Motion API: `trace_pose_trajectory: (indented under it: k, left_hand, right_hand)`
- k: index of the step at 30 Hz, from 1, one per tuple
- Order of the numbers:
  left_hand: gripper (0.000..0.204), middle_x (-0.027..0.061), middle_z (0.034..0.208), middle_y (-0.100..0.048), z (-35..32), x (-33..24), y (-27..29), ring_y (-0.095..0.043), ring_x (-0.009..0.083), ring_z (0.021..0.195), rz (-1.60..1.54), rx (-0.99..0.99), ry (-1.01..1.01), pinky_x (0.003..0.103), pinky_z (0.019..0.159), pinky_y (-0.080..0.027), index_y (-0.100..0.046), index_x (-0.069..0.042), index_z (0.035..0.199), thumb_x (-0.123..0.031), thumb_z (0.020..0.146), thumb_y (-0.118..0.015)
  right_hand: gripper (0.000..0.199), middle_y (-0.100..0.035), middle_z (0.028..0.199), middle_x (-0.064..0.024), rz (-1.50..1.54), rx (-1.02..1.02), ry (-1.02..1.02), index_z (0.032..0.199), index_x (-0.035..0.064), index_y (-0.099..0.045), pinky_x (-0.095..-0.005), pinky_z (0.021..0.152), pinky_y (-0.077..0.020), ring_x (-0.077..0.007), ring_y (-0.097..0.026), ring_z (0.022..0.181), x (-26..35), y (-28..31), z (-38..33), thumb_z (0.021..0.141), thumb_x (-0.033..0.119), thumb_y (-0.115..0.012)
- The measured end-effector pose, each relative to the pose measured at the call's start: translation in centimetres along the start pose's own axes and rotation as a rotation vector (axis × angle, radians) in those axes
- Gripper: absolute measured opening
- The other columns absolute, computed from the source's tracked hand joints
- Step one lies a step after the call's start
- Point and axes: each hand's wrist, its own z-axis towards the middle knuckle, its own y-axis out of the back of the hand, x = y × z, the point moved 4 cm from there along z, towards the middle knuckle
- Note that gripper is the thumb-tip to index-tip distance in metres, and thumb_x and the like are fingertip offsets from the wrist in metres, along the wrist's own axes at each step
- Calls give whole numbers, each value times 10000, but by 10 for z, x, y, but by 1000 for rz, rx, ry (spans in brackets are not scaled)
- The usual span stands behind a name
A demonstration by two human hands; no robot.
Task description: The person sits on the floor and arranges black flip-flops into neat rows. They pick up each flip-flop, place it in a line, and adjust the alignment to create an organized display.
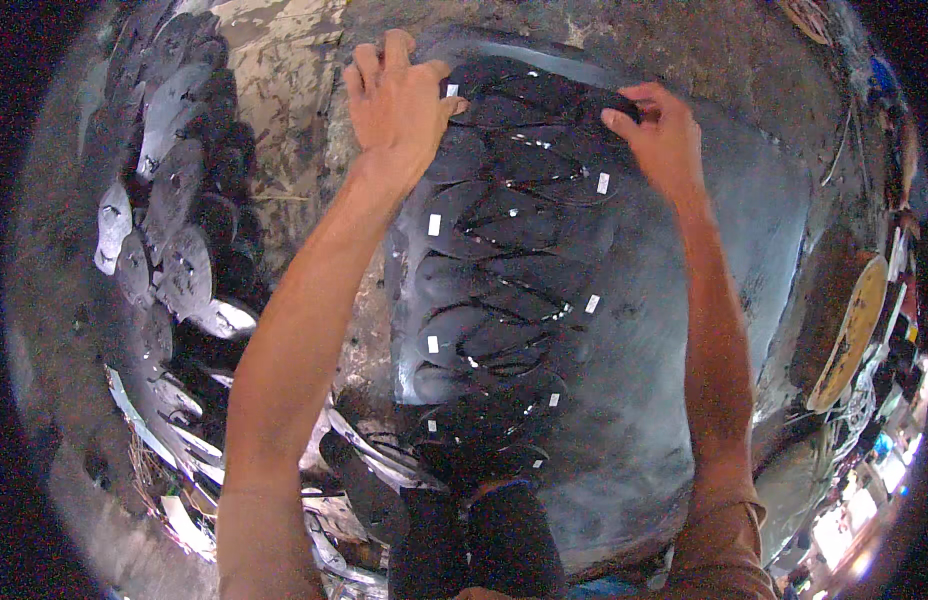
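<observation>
Black rubber flip-flops [504,270] lie overlapped in 1 long row on a dark sheet [704,260], the row's long axis running straight away from the person, from just ahead of the knees out to the far end where both hands work. Each sandal lies crosswise to that axis, straps up, with small white tags showing along the row. The left hand [399,100] rests palm down on the far left corner of the row, fingers spread and flat, pressing and not gripping. The right hand [659,135] is at the far right corner, thumb and fingers pinched on the edge of the farthest flip-flop [544,95]. Both arms are stretched to about the same reach, so neither is clearly nearer; the topmost sandal lies directly between the 2 hands. Off to the left, well apart, a heap of grey cut soles [174,200] lies on the ground.
</observation>
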Motion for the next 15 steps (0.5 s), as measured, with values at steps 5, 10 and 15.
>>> trace_pose_trajectory:
  k: [5,10,15]
  left_hand:
    - [708,124,1155,-614,11,10,-49,-601,250,964,-806,411,87,373,896,-518,-694,-139,1412,-284,750,-901]
    - [660,158,1355,-685,3,-6,-38,-629,359,1290,-547,43,-94,476,1119,-484,-687,-145,1404,-370,814,-878]
    - [885,310,1433,-602,-29,-13,16,-633,372,1288,-1141,300,179,448,1082,-517,-314,1,1631,-243,938,-808]
  right_hand:
    - [552,-720,1178,-141,-370,-308,313,1230,165,-778,-475,1030,-528,-379,-679,1105,-10,-1,-9,782,465,-895]
    - [453,-692,1221,-153,-99,-197,291,1265,190,-785,-444,1077,-486,-350,-633,1202,-6,-23,-14,874,406,-861]
    - [551,-676,1372,-160,-198,-220,357,1376,118,-712,-434,1092,-477,-315,-613,1303,27,3,-53,936,438,-796]
